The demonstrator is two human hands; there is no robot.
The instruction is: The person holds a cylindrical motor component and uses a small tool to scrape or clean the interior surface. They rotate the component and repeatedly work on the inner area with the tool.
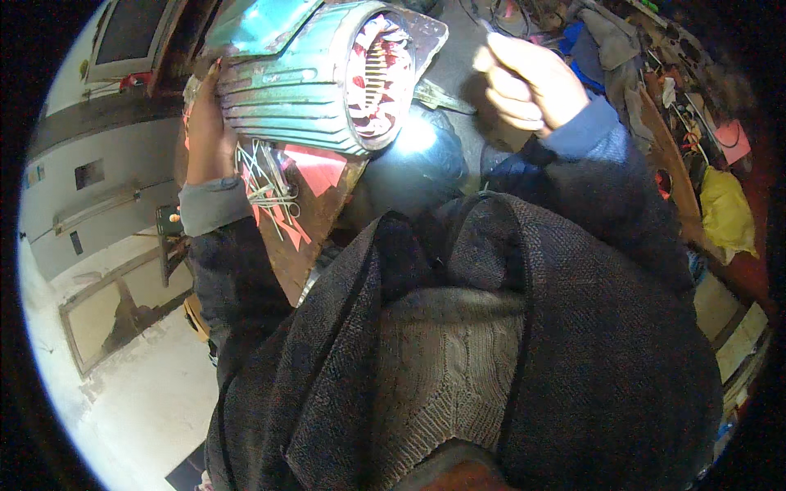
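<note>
A green, ribbed electric motor housing (282,96) lies on its side at the upper left. Slots with red and white insulation strips (378,86) line its open right end. My left hand (210,135) rests against the housing's left end, its fingers mostly hidden behind the metal. To the right of the open end, apart from the housing, my right hand (532,82) is closed. Its thumb and forefinger pinch at something thin, too bright and small to name.
Red paper pieces (315,168), thin white sticks and scissors (282,203) lie on a brown board (299,258) below the housing. A dark rounded shape (413,164) is beside it. Cloths, a yellow bag (725,213) and clutter fill the right side.
</note>
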